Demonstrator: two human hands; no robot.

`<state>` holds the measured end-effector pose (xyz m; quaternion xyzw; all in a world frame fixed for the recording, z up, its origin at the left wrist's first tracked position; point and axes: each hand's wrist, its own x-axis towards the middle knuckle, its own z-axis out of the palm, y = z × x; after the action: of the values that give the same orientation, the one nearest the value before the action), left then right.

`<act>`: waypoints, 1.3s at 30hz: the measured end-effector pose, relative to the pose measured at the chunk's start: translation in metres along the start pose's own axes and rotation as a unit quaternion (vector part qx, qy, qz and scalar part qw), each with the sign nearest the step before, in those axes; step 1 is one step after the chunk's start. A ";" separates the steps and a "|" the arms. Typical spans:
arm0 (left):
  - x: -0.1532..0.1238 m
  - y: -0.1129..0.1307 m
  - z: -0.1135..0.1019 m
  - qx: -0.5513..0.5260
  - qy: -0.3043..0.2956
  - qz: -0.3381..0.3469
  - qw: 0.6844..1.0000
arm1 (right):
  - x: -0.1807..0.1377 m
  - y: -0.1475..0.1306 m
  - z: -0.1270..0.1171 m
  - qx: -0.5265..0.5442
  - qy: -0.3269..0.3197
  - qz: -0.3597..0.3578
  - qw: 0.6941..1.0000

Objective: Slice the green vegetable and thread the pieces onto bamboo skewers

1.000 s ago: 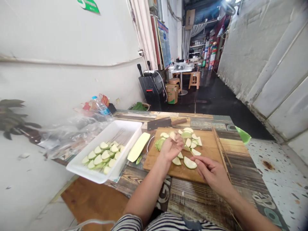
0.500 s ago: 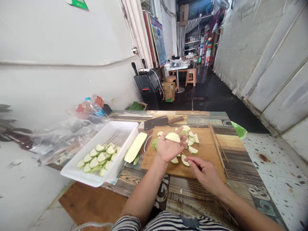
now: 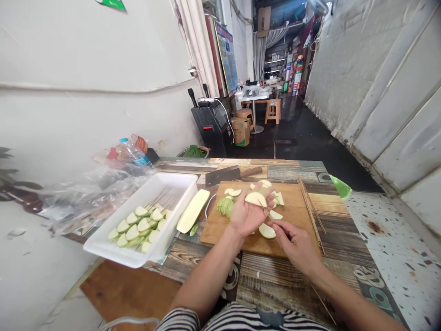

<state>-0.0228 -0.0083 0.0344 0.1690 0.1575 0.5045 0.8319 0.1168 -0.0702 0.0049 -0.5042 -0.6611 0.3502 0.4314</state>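
Note:
My left hand is raised palm up over the wooden cutting board, its fingers curled round a pale vegetable slice. My right hand is just to the right, pinching a thin bamboo skewer whose tip points at the slice. Loose slices lie on the board under both hands. A fanned stack of green slices sits at the board's left.
A white tray at the left holds skewered slices. A peeled half vegetable leans on it. A cleaver lies behind the board, spare skewers to its right, plastic bags by the wall.
My left hand lifted a slice off the board and turned it palm up. My right hand moved in closer with the skewer toward the slice.

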 end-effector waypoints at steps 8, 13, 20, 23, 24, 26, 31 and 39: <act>0.004 -0.005 -0.011 0.040 0.000 -0.054 0.998 | 0.008 0.006 -0.006 -0.044 0.051 0.008 0.998; 0.001 -0.004 -0.006 0.104 0.001 -0.052 0.993 | 0.014 0.013 -0.009 -0.048 0.072 0.017 0.996; 0.001 -0.014 -0.016 0.231 0.012 -0.004 0.973 | 0.018 0.016 -0.015 -0.015 0.102 0.024 0.994; 0.001 -0.019 -0.012 0.281 0.048 0.020 0.958 | 0.018 0.013 -0.017 -0.005 0.092 0.027 0.995; 0.001 -0.018 -0.010 0.286 0.066 0.025 0.955 | 0.018 0.011 -0.017 0.000 0.089 0.028 0.996; 0.002 -0.015 -0.007 0.274 0.108 0.039 0.955 | 0.016 0.007 -0.017 0.006 0.086 0.030 0.996; 0.006 0.000 -0.012 0.196 0.158 0.068 0.965 | 0.008 -0.002 -0.011 0.040 -0.009 0.051 0.998; 0.007 0.006 -0.023 0.163 0.144 0.076 0.973 | 0.002 -0.002 -0.009 0.022 -0.032 0.036 0.999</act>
<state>-0.0349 0.0036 0.0157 0.2394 0.3425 0.5528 0.7210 0.1238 -0.0686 0.0102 -0.5066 -0.6481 0.3959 0.4082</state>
